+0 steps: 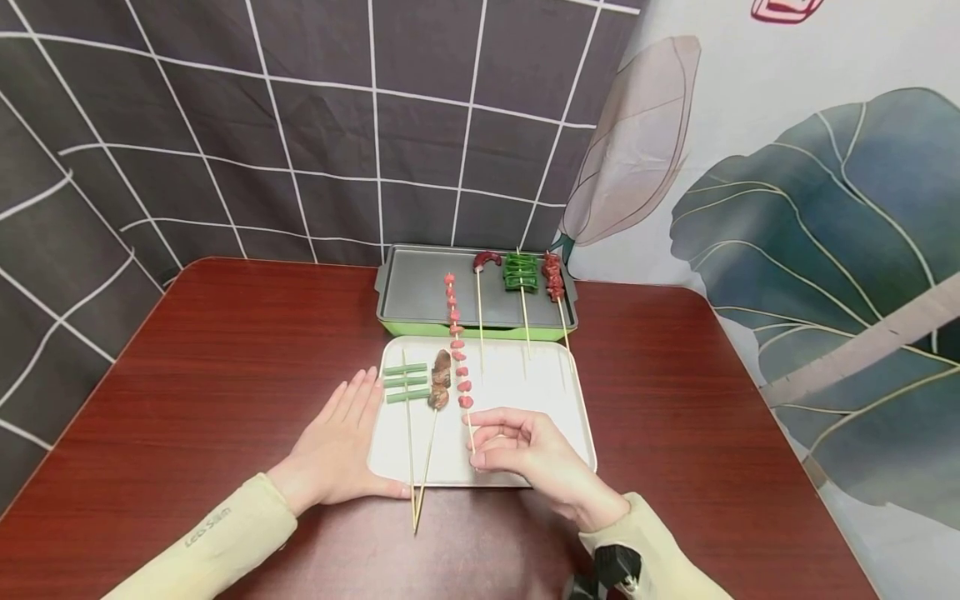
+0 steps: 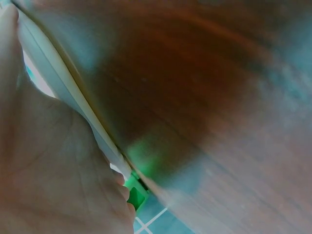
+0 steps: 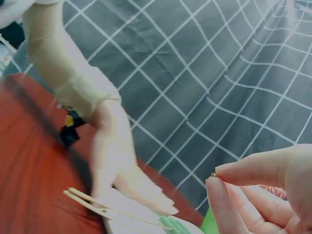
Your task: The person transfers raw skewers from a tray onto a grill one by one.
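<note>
My right hand (image 1: 532,454) pinches the bare lower stick of a skewer threaded with small pink-red pieces (image 1: 457,343). Its stick end (image 3: 213,174) shows between thumb and forefinger in the right wrist view. The skewer reaches from over the white tray (image 1: 540,400) toward the grey pan. Fingers straight, my left hand (image 1: 337,454) lies along the tray's left rim, thumb at the front edge by two stick ends. On the tray's left lie a skewer of green stalk pieces (image 1: 407,382) and a skewer of brown chunks (image 1: 440,379), their sticks crossing past the front rim.
A grey pan with a green base (image 1: 420,287) stands behind the tray. Resting on it are skewers with a dark red curved piece (image 1: 487,260), green pieces (image 1: 521,272) and red meat (image 1: 552,277), sticks hanging over the tray. A dark gridded cloth (image 1: 315,125) hangs behind the table.
</note>
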